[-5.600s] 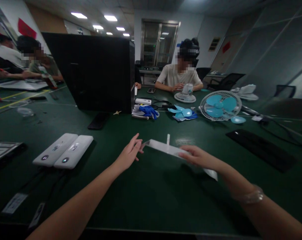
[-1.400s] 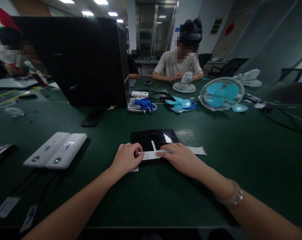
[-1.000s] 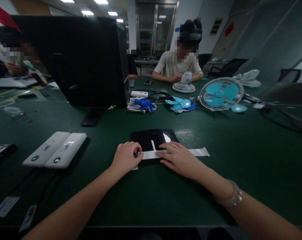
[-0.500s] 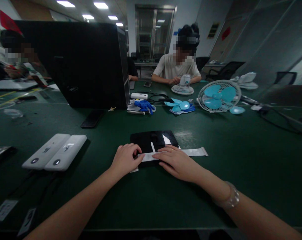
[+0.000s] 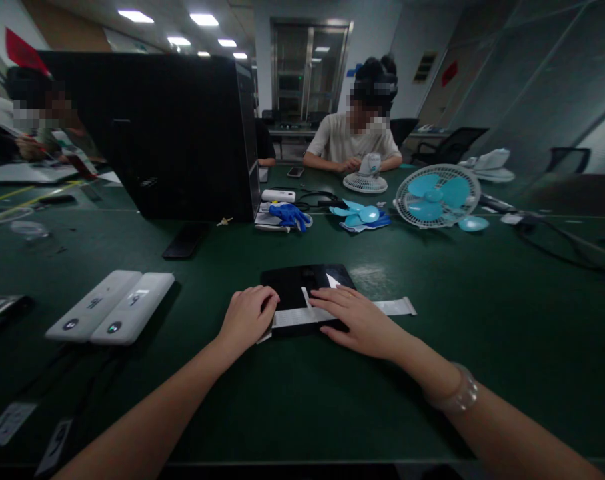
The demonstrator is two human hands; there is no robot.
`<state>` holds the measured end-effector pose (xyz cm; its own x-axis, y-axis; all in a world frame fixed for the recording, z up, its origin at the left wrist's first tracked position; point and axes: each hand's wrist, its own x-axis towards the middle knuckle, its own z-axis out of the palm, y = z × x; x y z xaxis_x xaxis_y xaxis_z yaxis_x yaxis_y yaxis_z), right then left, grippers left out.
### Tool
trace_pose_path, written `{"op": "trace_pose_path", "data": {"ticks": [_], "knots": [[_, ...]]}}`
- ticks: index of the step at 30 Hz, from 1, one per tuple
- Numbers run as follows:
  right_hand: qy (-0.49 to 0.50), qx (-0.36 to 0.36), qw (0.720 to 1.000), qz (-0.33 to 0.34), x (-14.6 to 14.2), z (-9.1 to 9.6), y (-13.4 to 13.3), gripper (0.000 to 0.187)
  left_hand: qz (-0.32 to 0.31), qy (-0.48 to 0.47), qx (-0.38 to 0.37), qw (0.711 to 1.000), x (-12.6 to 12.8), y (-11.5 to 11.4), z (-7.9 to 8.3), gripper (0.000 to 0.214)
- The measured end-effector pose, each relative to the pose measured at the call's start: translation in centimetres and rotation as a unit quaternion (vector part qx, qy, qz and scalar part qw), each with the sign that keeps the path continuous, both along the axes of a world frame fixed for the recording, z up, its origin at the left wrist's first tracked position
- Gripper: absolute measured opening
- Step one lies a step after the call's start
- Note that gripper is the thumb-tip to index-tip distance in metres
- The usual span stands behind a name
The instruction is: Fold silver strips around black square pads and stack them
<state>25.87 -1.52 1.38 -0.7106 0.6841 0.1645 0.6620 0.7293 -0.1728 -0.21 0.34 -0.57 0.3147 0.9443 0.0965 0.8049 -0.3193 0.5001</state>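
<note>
Blk. glossy panel (image 5: 292, 283) lay flat on the green table (image 5: 302, 413), centre of the work area; clock below read w/ panel as hub. White flat strip (image 5: 295, 317) ran across its near half, L end by the panel's L edge, R end out past the edge onto the table at 3 o'clock. Short white tab (image 5: 305, 297) stood off the strip toward 12, lying on the panel. Small pale piece (image 5: 265, 338) poked out at approx. 8, nr the L wrist side.

L hand (image 5: 249, 313) sat at 9, fingers curled, thumb tucked alongside, at the panel's L edge; couldn't tell if it pinched the edge or just rested there. R hand (image 5: 355, 317) sat betw. 3 and 4, palm down, fingers spread over panel & strip, not closed round anything. Clear bracelet (image 5: 465, 393) on R wrist.

Further out: two white power banks (image 5: 135, 310) side by side at 9, w/ dark cables running toward the near edge; dark phone (image 5: 186, 241) nr 10; keys (image 5: 225, 221) betw. 10 & 11, just beside the big blk. computer case (image 5: 167, 140). Blue-and-white glove (image 5: 289, 217) just shy of 12; light-blue fan blades (image 5: 355, 212) at 1, lying on blue-white fabric; caged fan (image 5: 437, 195) at 2, tilted up. Co-worker (image 5: 355, 137) sat across the table betw. 12 & 1, hands by a white fan part (image 5: 365, 181).
</note>
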Motion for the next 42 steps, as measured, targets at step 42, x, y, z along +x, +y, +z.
{"op": "trace_pose_path", "data": {"ticks": [42], "knots": [[-0.115, -0.02, 0.948, -0.296, 14.0, -2.1, 8.0, 0.094, 0.011, -0.056, -0.085, 0.995, -0.6, 0.2, -0.9, 0.023]]}}
